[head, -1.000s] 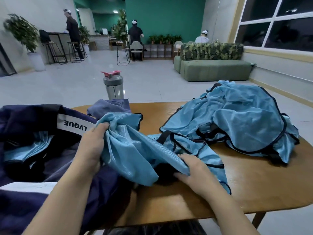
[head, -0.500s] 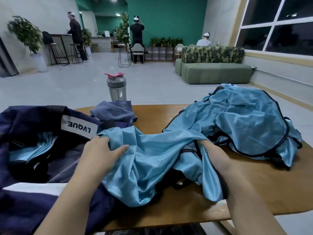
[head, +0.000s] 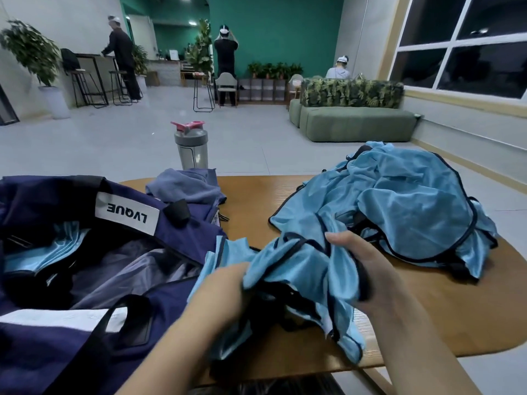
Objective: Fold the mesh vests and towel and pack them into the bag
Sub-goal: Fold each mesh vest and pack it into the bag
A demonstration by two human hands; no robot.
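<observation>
- Change: half a second ago the vest lay spread wide between the hands, one end up at the bag's rim. Now the vest (head: pixel 299 269) is bunched into a tight wad just right of the bag (head: pixel 185 238), near the tabletop's front edge.
- Left hand (head: pixel 225 292) has come away from the bag's rim toward the right hand; its fingers are curled into the cloth, though the fingertips are hidden under it.
- Right hand (head: pixel 368 269) grips the wad from the far side, thumb on top, fingers wrapped round the black trim.
- Reading: this looks like gathering or re-gripping, not a clean fold yet. The vest has no flat edges showing, so packing this one seems a few moves off.
- Bag: mouth open, facing up. Light blue fabric shows inside along its left wall, likely a vest already packed; the rest of the interior is dark lining.
- Pile of vests (head: pixel 399 212) sits unfolded well right of the bag on the tabletop (head: pixel 470 309).
- Towel (head: pixel 185 186), grey-blue, lies crumpled at the bag's far edge, untouched.
- Shaker bottle (head: pixel 191 146) stands just beyond the towel.
</observation>
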